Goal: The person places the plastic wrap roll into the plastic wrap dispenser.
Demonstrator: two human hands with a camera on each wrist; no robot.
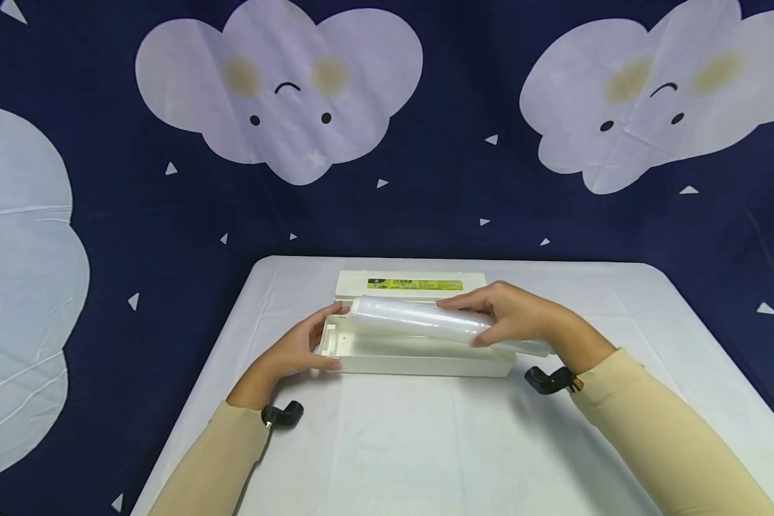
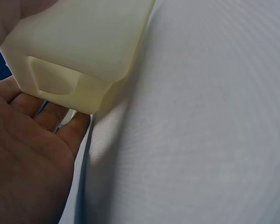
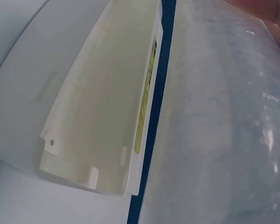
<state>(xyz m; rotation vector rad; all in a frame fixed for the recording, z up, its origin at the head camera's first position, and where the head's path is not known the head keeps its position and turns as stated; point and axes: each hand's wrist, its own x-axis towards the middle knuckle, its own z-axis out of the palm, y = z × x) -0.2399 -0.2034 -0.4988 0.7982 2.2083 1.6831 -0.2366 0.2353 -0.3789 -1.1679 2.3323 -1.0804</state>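
A long white plastic box [image 1: 419, 365] lies on the table with its lid [image 1: 351, 283] folded back on the far side. My left hand [image 1: 297, 345] grips the box's left end, thumb at the front and fingers behind; the left wrist view shows that end wall [image 2: 56, 79] against the fingers. Over the box, my right hand [image 1: 519, 312] holds a clear plastic wrap roll [image 1: 400, 319] from above, slanted with its right end lower. The right wrist view has the roll [image 3: 200, 121] beside the box's hollow interior [image 3: 98, 107].
The table [image 1: 387, 444] wears a white cloth. A yellow-green label [image 1: 415, 284] is stuck on the lid. Behind stands a dark blue curtain [image 1: 451, 215] printed with clouds and small triangles. Black wrist cameras sit on both wrists.
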